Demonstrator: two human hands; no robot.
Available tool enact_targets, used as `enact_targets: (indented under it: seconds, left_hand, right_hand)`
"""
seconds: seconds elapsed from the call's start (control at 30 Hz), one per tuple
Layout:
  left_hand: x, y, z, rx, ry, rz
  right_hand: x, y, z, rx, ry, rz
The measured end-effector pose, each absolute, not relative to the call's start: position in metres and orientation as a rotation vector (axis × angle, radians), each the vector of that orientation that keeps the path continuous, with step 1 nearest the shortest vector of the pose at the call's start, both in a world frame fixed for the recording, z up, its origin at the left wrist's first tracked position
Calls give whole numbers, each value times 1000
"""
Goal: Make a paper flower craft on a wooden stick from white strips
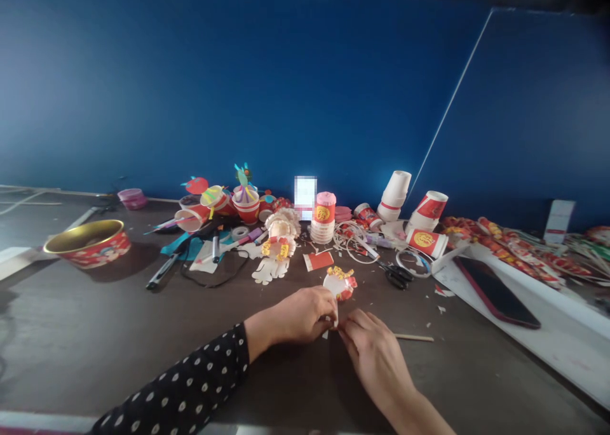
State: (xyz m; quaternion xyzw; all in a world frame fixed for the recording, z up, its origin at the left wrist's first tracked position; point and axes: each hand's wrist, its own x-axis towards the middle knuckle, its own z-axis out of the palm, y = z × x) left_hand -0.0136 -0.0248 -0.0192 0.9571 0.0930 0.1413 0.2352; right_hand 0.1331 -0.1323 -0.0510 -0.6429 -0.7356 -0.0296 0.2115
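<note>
Near the middle of the table, my left hand (307, 315) is closed in a pinch on a small white paper piece (335, 321). My right hand (374, 349) meets it from the right, fingertips pressed together close to the same piece; what they grip is hidden. Just beyond my fingers lies a cut paper cup (337, 286), its white round base edged with red and yellow curled strips. I cannot tell whether the small piece is joined to it. A thin wooden stick (414, 337) lies right of my right hand.
Black scissors (398, 275) and a red paper piece (318, 260) lie beyond my hands. Stacked paper cups (394, 197) stand at the back. On the left is a gold-lined bowl (90, 251); on the right, a phone (498, 292) rests in a white tray (562, 352).
</note>
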Motion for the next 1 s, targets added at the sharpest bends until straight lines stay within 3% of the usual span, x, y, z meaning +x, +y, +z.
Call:
enact_targets:
  seconds: [0.47, 1.0]
  left_hand:
    - [-10, -24, -27, 2641, 344, 425]
    - [-2, -30, -32, 2411, 591, 477]
  right_hand:
    - [125, -132, -45, -1933, -2118, -260]
    - [134, -135, -47, -1741, -1851, 166]
